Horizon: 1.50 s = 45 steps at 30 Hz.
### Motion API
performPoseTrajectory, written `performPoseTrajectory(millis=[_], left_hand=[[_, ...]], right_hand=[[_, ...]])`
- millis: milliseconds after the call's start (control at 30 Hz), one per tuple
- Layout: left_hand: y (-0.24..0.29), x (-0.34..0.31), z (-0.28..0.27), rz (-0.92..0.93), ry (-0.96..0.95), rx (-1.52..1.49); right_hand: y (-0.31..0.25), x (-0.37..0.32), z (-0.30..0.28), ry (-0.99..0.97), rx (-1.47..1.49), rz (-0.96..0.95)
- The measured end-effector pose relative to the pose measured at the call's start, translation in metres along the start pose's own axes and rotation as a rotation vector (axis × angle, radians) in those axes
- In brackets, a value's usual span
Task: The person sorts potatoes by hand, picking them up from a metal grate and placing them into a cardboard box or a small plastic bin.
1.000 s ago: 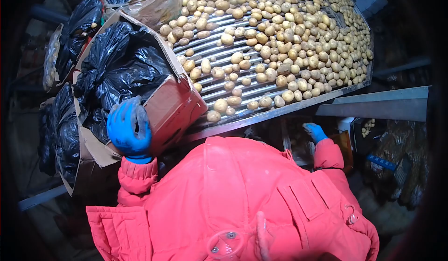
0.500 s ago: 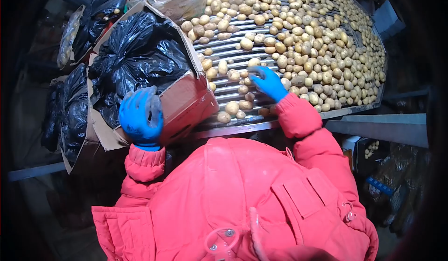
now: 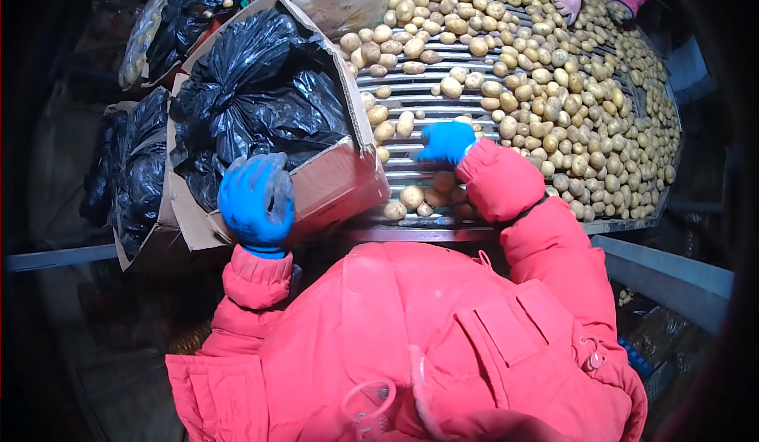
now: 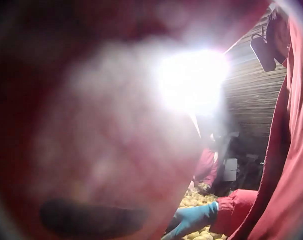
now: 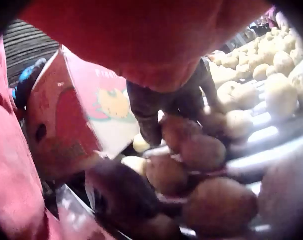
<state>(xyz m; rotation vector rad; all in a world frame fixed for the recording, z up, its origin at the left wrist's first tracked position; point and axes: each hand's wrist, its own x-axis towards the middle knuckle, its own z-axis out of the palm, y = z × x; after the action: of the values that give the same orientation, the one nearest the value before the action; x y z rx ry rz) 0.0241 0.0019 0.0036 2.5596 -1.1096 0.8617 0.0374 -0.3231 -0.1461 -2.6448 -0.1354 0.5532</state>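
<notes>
My left hand (image 3: pixel 257 201), in a blue glove with a grey palm, grips the near edge of a red cardboard box (image 3: pixel 340 185) lined with a black plastic bag (image 3: pixel 261 86). My right hand (image 3: pixel 447 141), gloved the same way, reaches over a slatted metal table (image 3: pixel 431 110) covered with potatoes (image 3: pixel 585 118). In the right wrist view its dark fingers (image 5: pixel 149 127) point down, spread, among several potatoes (image 5: pixel 204 150) beside the printed box wall. A sleeve fills most of the left wrist view, where the blue right glove (image 4: pixel 194 220) shows low over the potatoes.
Across the table another person's pink-gloved hand (image 3: pixel 568 3) touches the potatoes. More black bags (image 3: pixel 142 185) in boxes stand at the left, and a clear plastic bag (image 3: pixel 340 3) lies behind the red box. A metal beam (image 3: pixel 668 272) juts out at the right.
My right hand has come up from below the table edge onto the potatoes, then drawn slightly nearer. Nearby potatoes have shifted toward the near edge. My left hand stays on the box.
</notes>
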Motion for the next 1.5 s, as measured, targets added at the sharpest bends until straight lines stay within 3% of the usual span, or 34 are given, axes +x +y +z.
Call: performPoseTrajectory(millis=[33, 100, 133, 233, 367, 500, 567, 667, 767, 867, 967, 1133, 1267, 1400, 1500], left_hand=[[0.000, 0.001, 0.001, -0.004, -0.003, 0.000], [-0.001, 0.001, -0.001, -0.009, -0.010, -0.004], [-0.001, 0.001, -0.001, -0.009, -0.010, -0.009], [-0.001, 0.001, -0.001, -0.014, -0.015, -0.016], [-0.001, 0.003, -0.001, -0.037, -0.024, -0.031], [0.001, 0.005, -0.002, -0.067, -0.046, -0.029], [0.001, 0.007, -0.003, -0.079, -0.068, -0.029], [0.000, 0.010, -0.002, -0.100, -0.083, -0.033], [0.001, 0.010, -0.001, -0.115, -0.102, -0.046], [0.001, 0.011, -0.001, -0.112, -0.107, -0.037], [0.001, 0.011, -0.003, -0.107, -0.116, -0.027], [0.002, 0.012, -0.003, -0.105, -0.102, -0.024], [0.002, 0.011, -0.004, -0.112, -0.117, -0.019], [0.002, 0.010, -0.004, -0.097, -0.091, -0.021], [0.002, 0.010, -0.004, -0.090, -0.091, -0.023]], right_hand=[[-0.003, 0.011, -0.013, 0.028, 0.037, 0.017], [0.001, 0.052, 0.004, 0.282, -0.036, -0.063], [0.000, 0.069, 0.008, 0.251, -0.046, -0.149], [-0.011, 0.106, 0.055, 0.406, 0.044, -0.313], [-0.023, 0.116, 0.066, 0.386, 0.083, -0.241], [-0.021, 0.086, 0.033, 0.080, 0.075, -0.181], [-0.005, 0.082, 0.045, -0.035, -0.180, -0.384], [0.008, 0.059, 0.010, -0.479, 0.026, -0.348], [0.016, 0.079, 0.006, -0.144, 0.061, -0.148], [0.021, 0.117, 0.041, 0.355, -0.031, -0.123], [0.003, 0.136, 0.055, 0.372, -0.137, -0.121], [0.005, 0.149, 0.064, 0.579, -0.133, -0.183], [0.031, 0.159, 0.071, 0.508, -0.062, -0.228], [0.047, 0.132, 0.049, 0.542, 0.137, -0.158], [0.053, 0.109, 0.029, 0.368, 0.785, 0.013]])
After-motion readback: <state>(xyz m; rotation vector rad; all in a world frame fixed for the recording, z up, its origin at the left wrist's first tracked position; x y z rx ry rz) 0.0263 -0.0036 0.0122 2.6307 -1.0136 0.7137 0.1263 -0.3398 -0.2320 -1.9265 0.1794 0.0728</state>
